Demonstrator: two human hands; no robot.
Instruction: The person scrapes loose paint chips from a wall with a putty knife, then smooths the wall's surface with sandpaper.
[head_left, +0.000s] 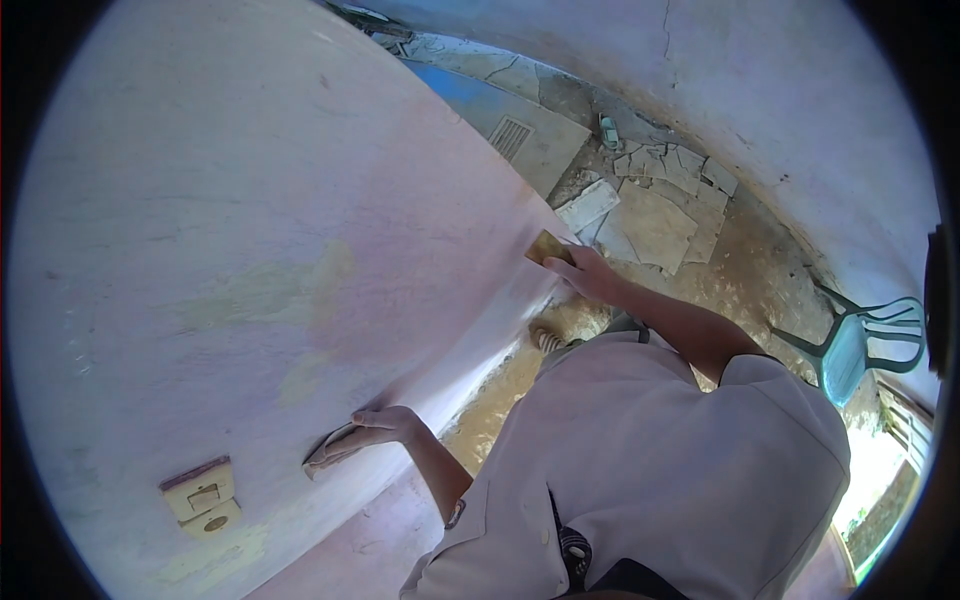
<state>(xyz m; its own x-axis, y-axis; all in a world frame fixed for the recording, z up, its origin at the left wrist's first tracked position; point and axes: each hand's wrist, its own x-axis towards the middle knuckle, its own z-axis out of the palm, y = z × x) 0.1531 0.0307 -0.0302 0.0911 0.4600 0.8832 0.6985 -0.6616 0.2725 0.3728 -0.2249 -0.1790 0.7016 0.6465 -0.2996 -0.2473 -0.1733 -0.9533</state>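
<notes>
My right hand (592, 275) is closed around a flat yellow-brown piece, like folded sandpaper (548, 247), at the far edge of the painted wall (230, 180). Lower down, my left hand (375, 432) presses a thin grey-brown sheet (325, 455) against the same wall, thumb on top and fingers bent over it. Its kind is not clear. Pale pink and white paint covers the wall, with worn yellowish patches between the two hands. A cream switch and socket plate (203, 497) sits on the wall, left of my left hand.
A green plastic chair (850, 350) stands at the right by the opposite wall (780, 90). Broken floor slabs (650, 222), a white block (590, 205) and a small green object (609, 132) lie on the dirty floor beyond the wall's edge. A floor grate (510, 137) shows farther back.
</notes>
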